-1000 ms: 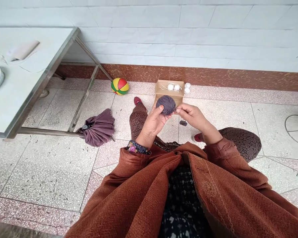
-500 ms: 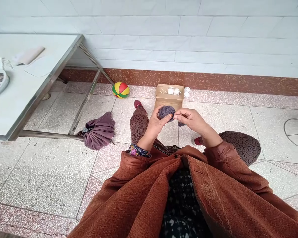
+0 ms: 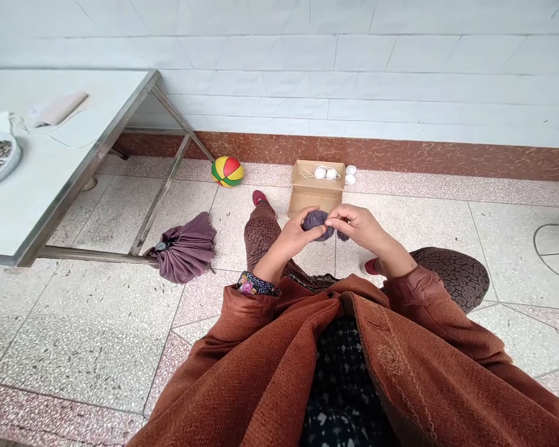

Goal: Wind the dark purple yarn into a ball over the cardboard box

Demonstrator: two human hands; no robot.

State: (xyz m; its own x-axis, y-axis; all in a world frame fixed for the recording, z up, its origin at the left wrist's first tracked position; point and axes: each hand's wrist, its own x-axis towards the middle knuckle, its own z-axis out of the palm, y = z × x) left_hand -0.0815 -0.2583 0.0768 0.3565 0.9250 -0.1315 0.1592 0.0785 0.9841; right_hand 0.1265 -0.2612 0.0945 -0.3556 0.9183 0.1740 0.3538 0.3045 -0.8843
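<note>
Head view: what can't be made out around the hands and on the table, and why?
All in the head view:
- Underside of the dark yarn ball: turned away, partly covered by the left hand.
- Whether the right hand pinches a strand: too small, fingertips cover it.
- Near edge of the cardboard box: partly blocked by the hands.
- Full outline of the white dish on the table: cut off by the left edge.

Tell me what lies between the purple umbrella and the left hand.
In the head view, the person's patterned left leg lies between the purple umbrella and the left hand, with speckled floor showing between umbrella and leg.
</note>
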